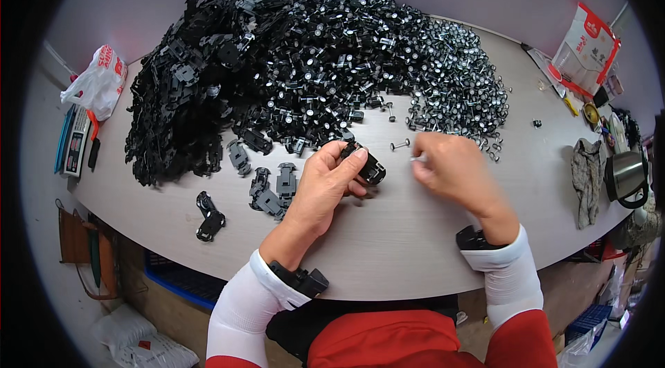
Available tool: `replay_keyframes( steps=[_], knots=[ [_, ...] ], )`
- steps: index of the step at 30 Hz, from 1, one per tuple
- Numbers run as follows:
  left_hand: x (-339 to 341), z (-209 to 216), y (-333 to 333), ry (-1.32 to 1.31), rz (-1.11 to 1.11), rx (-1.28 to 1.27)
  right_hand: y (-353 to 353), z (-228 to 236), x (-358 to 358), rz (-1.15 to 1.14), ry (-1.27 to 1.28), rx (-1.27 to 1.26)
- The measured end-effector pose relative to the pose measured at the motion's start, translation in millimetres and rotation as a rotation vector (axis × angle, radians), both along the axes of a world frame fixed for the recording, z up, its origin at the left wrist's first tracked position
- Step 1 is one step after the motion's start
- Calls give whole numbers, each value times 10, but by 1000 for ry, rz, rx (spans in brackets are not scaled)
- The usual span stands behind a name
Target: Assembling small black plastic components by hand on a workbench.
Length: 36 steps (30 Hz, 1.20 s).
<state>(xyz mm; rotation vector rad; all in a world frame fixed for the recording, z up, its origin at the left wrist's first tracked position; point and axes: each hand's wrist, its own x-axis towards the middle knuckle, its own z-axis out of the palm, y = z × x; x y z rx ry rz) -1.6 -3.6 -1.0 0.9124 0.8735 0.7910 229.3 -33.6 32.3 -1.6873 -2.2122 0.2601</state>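
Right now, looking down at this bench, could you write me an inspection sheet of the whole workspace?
Surface: grey table, curved near edge.
Job's things: black toy-car chassis in left hand; small pale part, too small to tell, pinched by right hand; big pile of black chassis parts; heap of wheel-and-axle sets.
Clutter: scale, plastic bag, red-and-white packet, grey rag, metal kettle.
Hands: both bare, white sleeves, black wrist devices.
Cables: nothing seen.
Surroundings: blue crate under the table.
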Motion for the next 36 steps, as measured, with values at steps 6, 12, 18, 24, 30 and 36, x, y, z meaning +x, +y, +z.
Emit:
replay_keyframes(
  steps=[6,12,18,24,30,36],
  knots=[
    [7,11,1,13,-11,11,-50,13,248,-144,-61,41],
    [4,-8,1,3,-9,1,101,-150,-134,-200,-35,28],
    [36,16,0,-5,-9,10,199,-245,-255,-261,-55,48],
    [8,-18,-9,-19,-41,5,131,-176,-242,-186,91,-33],
    [-199,192,-111,30,-25,92,60,-98,-230,-174,153,-150],
    [-1110,509,-361,541,259,438,51,-83,-231,-172,169,-187]
  ],
)
